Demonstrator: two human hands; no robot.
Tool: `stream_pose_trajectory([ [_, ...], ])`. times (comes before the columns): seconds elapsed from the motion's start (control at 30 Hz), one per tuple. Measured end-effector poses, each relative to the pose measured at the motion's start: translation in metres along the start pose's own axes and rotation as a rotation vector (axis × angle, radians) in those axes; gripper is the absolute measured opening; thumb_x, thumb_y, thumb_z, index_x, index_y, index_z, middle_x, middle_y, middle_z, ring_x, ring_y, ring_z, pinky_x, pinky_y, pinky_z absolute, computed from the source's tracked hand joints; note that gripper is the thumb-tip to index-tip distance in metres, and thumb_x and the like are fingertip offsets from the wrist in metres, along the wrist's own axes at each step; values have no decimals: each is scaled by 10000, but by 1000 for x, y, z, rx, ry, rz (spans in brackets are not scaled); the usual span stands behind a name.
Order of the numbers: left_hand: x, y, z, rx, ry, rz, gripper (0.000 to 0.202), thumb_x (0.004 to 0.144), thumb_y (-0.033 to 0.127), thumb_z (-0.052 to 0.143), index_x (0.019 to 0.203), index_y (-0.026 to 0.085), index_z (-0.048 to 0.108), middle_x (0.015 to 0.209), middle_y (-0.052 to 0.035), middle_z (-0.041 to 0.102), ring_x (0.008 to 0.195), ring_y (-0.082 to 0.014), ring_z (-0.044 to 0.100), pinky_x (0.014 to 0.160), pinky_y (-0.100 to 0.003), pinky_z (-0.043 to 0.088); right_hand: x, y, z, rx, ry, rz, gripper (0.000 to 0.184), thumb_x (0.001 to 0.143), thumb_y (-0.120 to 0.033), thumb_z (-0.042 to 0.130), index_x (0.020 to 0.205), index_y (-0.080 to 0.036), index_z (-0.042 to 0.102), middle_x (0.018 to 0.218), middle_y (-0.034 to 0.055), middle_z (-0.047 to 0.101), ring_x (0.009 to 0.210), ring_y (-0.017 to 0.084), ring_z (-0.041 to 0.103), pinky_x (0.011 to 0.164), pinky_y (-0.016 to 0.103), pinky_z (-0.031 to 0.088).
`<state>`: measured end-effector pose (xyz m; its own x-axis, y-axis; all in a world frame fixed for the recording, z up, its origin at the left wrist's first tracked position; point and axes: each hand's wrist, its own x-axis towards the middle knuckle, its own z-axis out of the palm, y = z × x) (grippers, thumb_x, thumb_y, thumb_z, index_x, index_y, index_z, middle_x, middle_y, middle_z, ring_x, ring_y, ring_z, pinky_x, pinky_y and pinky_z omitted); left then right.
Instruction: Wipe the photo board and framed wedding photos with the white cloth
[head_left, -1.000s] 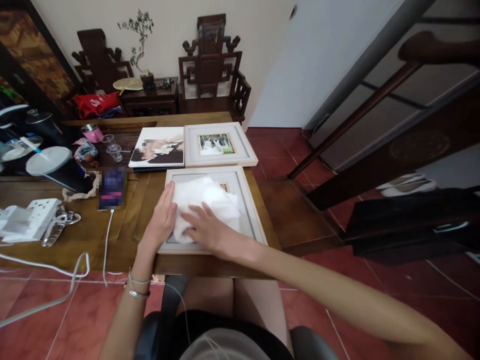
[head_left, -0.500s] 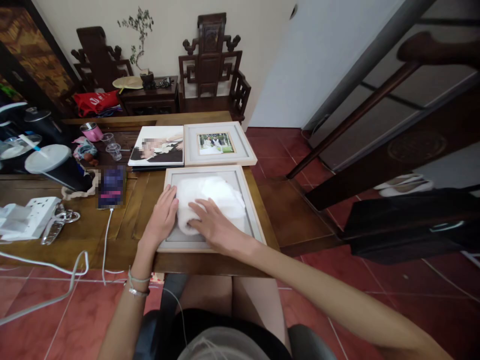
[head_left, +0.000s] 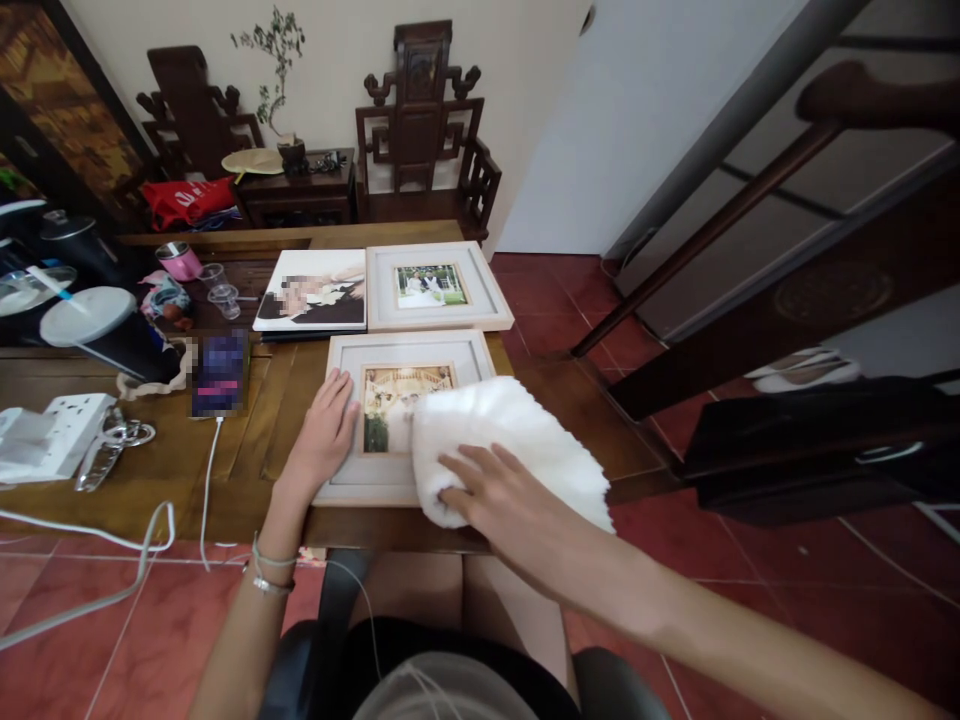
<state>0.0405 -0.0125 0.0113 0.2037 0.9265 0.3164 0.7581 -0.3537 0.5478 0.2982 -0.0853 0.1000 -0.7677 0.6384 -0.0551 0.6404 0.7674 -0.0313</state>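
Observation:
A light wooden picture frame (head_left: 349,487) with a photo (head_left: 386,405) in its middle lies flat near the table's front edge. My left hand (head_left: 328,432) rests on its left border, fingers stretched out and holding nothing. Bunched under my right hand (head_left: 487,497) is a fluffy white cloth (head_left: 517,430), with my fingers pressed into it. The cloth covers the frame's right part and hangs past its right edge. Directly behind lies a second picture frame (head_left: 480,262), beside a white-covered photo album or print (head_left: 300,265).
On the wooden table (head_left: 262,470) to my left are a phone (head_left: 219,373) with a charging cable, a power strip (head_left: 56,435), a lidded drink cup (head_left: 105,330), a pink mug (head_left: 178,261) and small clear cups (head_left: 223,298). A dark wooden chair (head_left: 420,120) stands beyond.
My right hand has moved right and toward me with the white cloth, uncovering the photo in the near frame. My left hand has stayed on the frame's left side.

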Motion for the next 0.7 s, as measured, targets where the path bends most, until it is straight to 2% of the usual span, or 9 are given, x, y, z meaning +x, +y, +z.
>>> stream_pose_trajectory([
  [0.1, 0, 1, 2, -13, 34, -15, 496, 1013, 382, 303, 1371, 114, 518, 1469, -163, 488, 1444, -257, 336, 1187, -506, 287, 8, -3, -15, -13, 31, -53, 298, 832, -26, 543, 1031, -170, 713, 1210, 188, 639, 1120, 357, 592, 897, 535, 519],
  [0.17, 0, 2, 2, -22, 53, -13, 484, 1017, 377, 296, 1354, 130, 539, 1454, -150, 509, 1434, -248, 357, 1186, -503, 294, 22, -12, -15, 34, 44, -118, 318, 855, -48, 529, 1093, -178, 695, 1247, 187, 621, 1177, 354, 554, 945, 556, 486],
  [0.23, 0, 2, 1, -26, 68, -7, 479, 1020, 373, 287, 1336, 135, 557, 1435, -143, 531, 1425, -239, 374, 1188, -499, 297, 37, -21, -6, 94, 31, -174, 335, 861, -69, 538, 1156, -170, 661, 1293, 191, 591, 1229, 355, 507, 999, 594, 429],
  [0.33, 1, 1, -1, -27, 79, 0, 482, 1023, 369, 270, 1322, 136, 568, 1417, -137, 549, 1414, -238, 392, 1187, -502, 303, 50, -31, 18, 121, 65, -195, 348, 843, -88, 564, 1181, -149, 621, 1339, 201, 548, 1266, 366, 463, 1053, 636, 351],
  [0.4, 1, -1, -2, -24, 68, 5, 473, 1019, 373, 291, 1325, 137, 563, 1423, -138, 543, 1416, -244, 390, 1186, -503, 308, 46, -31, 32, 110, 100, -184, 361, 838, -119, 569, 1197, -145, 601, 1366, 203, 520, 1293, 384, 430, 1070, 645, 325],
  [0.47, 1, -2, -2, -11, 50, 11, 453, 1006, 379, 345, 1335, 145, 552, 1434, -140, 531, 1424, -251, 376, 1185, -509, 306, 31, -26, 36, 105, 91, -157, 380, 835, -146, 570, 1214, -152, 592, 1372, 201, 515, 1308, 389, 415, 1066, 635, 338],
  [0.6, 0, -2, 0, 24, 40, 28, 440, 986, 347, 400, 1350, 134, 526, 1442, -153, 520, 1432, -271, 358, 1180, -533, 309, 3, -13, 13, 64, 35, -27, 299, 824, -86, 537, 1086, -156, 665, 1244, 206, 613, 1172, 360, 554, 965, 577, 459],
  [0.7, 0, -1, 1, 36, 33, 27, 431, 983, 329, 396, 1347, 138, 525, 1444, -156, 515, 1432, -282, 357, 1187, -527, 312, 6, -14, -11, 34, 1, -48, 278, 807, -100, 547, 1040, -149, 691, 1177, 220, 648, 1057, 372, 624, 885, 546, 523],
])
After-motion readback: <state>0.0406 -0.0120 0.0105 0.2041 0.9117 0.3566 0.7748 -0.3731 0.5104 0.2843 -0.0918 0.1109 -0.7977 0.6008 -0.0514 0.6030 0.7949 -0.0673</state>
